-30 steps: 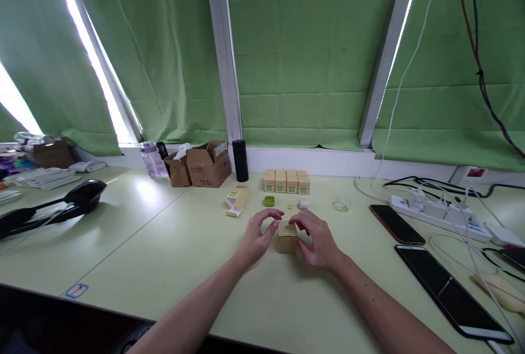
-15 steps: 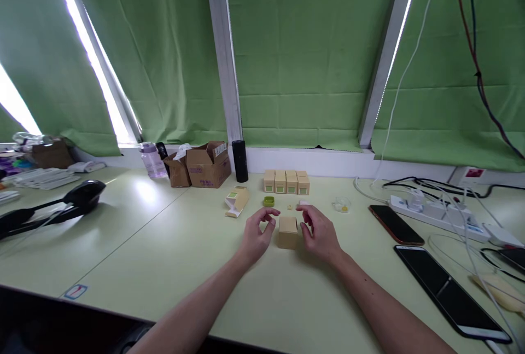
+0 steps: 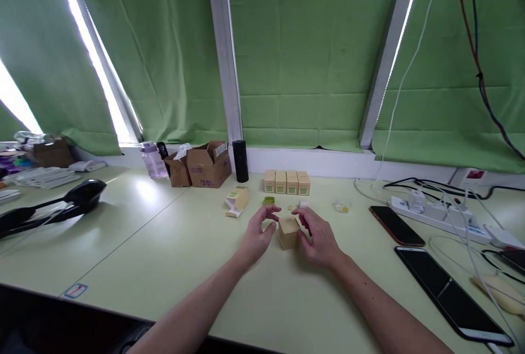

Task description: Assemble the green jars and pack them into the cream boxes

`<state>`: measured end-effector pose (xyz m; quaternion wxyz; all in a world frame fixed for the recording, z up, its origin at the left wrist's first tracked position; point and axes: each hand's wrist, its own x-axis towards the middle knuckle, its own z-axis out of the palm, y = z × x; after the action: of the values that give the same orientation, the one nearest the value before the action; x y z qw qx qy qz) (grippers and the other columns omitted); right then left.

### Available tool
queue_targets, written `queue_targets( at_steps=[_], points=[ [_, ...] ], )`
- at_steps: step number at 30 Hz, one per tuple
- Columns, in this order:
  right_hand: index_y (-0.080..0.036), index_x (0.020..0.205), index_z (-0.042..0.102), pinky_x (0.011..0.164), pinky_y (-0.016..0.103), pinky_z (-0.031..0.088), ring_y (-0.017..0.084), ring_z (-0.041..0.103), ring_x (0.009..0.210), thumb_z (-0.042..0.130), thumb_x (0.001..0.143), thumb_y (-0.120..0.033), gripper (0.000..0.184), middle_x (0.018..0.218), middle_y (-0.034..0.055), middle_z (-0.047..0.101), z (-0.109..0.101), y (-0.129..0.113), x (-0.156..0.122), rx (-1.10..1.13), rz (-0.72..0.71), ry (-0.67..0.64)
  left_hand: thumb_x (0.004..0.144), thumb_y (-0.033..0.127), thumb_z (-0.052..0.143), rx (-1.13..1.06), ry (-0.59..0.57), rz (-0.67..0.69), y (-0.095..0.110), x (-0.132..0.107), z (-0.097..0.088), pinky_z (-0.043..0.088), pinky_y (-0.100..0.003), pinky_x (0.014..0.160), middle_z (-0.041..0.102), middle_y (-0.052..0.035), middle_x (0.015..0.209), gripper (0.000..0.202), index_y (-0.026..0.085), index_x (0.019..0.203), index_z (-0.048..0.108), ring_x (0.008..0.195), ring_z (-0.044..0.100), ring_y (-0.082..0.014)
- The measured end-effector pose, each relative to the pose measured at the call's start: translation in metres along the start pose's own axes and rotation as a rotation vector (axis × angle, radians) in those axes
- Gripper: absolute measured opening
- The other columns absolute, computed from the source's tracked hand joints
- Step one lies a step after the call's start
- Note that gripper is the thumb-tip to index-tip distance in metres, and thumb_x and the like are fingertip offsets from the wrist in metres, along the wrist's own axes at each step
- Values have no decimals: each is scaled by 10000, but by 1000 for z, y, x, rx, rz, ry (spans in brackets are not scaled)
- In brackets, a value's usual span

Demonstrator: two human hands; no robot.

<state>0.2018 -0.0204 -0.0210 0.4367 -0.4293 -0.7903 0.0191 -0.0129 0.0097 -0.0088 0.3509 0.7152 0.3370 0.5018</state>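
A small closed cardboard box [image 3: 289, 233] sits on the table between my hands, turned at a slight angle. My right hand [image 3: 319, 237] is on its right side, thumb against the near side and index finger at the back corner. On the other side my left hand [image 3: 258, 233] is curved with thumb and fingers apart, close to the box and seemingly not gripping it. Beyond the hands lie a small green square tray [image 3: 269, 201], a tiny yellowish piece [image 3: 289, 208] and a small pale pink item [image 3: 303, 204].
Several small boxes [image 3: 286, 183] with green labels stand in a row at the back. An opened carton [image 3: 237, 201] lies left of them. Larger cardboard boxes [image 3: 209, 165] and a black cylinder [image 3: 240, 161] are behind. Phones [image 3: 397, 226] and a power strip [image 3: 438, 214] with cables occupy the right.
The small cardboard box has turned a little on the table. My right hand has moved left onto its side; my left hand has hardly moved.
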Motion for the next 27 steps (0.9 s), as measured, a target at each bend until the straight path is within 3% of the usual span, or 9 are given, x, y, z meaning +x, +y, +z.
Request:
queue_targets(
  at_steps=[12,15,19,23,27],
  points=[
    [-250,1308,496,699,305,463,199,639,800,461,887,-148,435,970,25,658,10,6,1,-31,267,11,847,156,558,-32,2,7,3,-1,2,535,-385,935,719,-95,1189,272,200,1103,640,877,693,-186],
    [-269,1289,496,633,272,391,193,637,776,474,879,-122,436,909,-2,663,11,11,3,-111,436,-48,851,171,564,-44,30,4,3,0,2,537,-379,916,732,-89,1168,249,202,1082,651,840,693,-178],
    [-269,1184,572,585,267,291,210,650,850,522,852,-84,383,979,19,720,9,15,6,-242,627,-220,820,175,570,-35,125,-54,-1,3,2,543,-352,839,757,-72,1071,206,204,1003,660,776,675,-168],
    [-272,1122,620,598,267,306,212,652,885,552,844,-84,343,1014,24,738,7,16,6,-216,637,-275,768,159,574,-90,191,-165,-11,8,2,554,-338,786,763,-78,1027,215,193,966,650,750,668,-163],
    [-271,1133,633,642,257,384,181,648,847,532,805,-63,401,1017,12,731,10,24,2,-63,606,-196,743,153,587,-154,209,-217,-17,11,3,564,-333,771,762,-87,987,210,183,939,657,789,680,-174]
  ],
)
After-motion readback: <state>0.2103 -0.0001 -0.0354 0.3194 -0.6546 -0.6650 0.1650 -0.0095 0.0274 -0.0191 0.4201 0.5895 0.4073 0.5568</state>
